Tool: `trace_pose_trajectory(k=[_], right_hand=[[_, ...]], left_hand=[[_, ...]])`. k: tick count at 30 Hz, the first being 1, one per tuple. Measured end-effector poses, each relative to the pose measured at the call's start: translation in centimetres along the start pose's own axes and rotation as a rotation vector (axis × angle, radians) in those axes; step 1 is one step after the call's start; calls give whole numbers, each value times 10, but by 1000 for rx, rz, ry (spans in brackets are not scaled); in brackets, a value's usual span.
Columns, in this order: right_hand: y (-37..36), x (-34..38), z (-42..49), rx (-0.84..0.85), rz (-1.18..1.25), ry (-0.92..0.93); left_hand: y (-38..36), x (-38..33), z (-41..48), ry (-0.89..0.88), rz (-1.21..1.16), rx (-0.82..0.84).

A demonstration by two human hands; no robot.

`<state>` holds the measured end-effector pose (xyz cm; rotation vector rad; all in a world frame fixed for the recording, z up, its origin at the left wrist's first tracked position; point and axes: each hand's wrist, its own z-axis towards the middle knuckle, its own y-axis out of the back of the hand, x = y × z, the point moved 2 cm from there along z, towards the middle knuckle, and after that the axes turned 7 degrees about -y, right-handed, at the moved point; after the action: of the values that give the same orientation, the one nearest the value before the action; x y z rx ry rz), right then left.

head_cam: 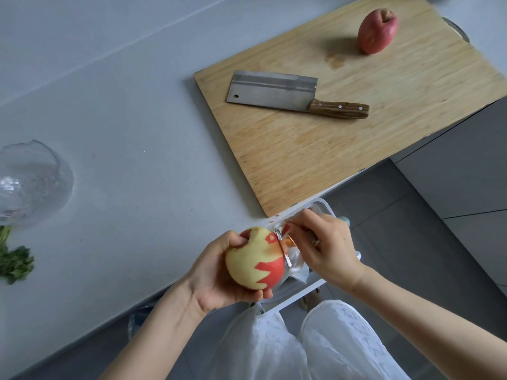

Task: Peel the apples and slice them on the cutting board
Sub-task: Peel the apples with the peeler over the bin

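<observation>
My left hand (pixel 219 278) cradles a partly peeled apple (pixel 252 261) just off the edge of the worktop (pixel 137 133). Its fingers (pixel 262 294) curl underneath and the thumb sits on top, turning the remaining red skin towards the peeler (pixel 282 248). My right hand (pixel 326 248) grips the peeler, blade against the apple's right side. I work over a white bin (pixel 326 208), probably so peelings drop in. A second, unpeeled apple (pixel 377 31) waits on the cutting board (pixel 356 149) near the cleaver (pixel 274 91).
</observation>
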<state>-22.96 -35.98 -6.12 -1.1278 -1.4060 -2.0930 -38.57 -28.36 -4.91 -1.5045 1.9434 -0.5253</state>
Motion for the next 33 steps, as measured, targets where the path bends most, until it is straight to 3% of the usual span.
trace_pose_trajectory(k=[5,8,12,15,18,22,25,27,29,31,33], right_hand=[[-9,-9,0,12,-60,-72],[-20,-11,-4,16,-48,-18],[-26,-32,-15,19,-104,-147],[-28,-41,-17,189,-147,-441],[-35,-43,-13,540,-178,-725],[-45,-55,-26,887,371,-1460],[-40,-58,-33,973,682,-1673],[-33,-51,-29,915,790,-1687],[-26,-41,-23,735,755,-1554],[-18,-30,-17,450,560,-1230],[-9,-13,-11,187,275,-771]], left_hand=[[1,-3,-3,11,-81,110],[-5,-4,-2,61,-97,289],[-8,-9,-6,76,-76,383],[-6,-14,-10,-19,38,288],[-2,-13,-7,-79,142,119],[7,-11,3,-76,89,-14],[7,-9,6,-76,-10,-70],[7,-9,7,-92,-41,-142],[9,-8,9,-102,-81,-182],[11,-8,11,-115,-90,-196],[13,-6,14,-120,-67,-207]])
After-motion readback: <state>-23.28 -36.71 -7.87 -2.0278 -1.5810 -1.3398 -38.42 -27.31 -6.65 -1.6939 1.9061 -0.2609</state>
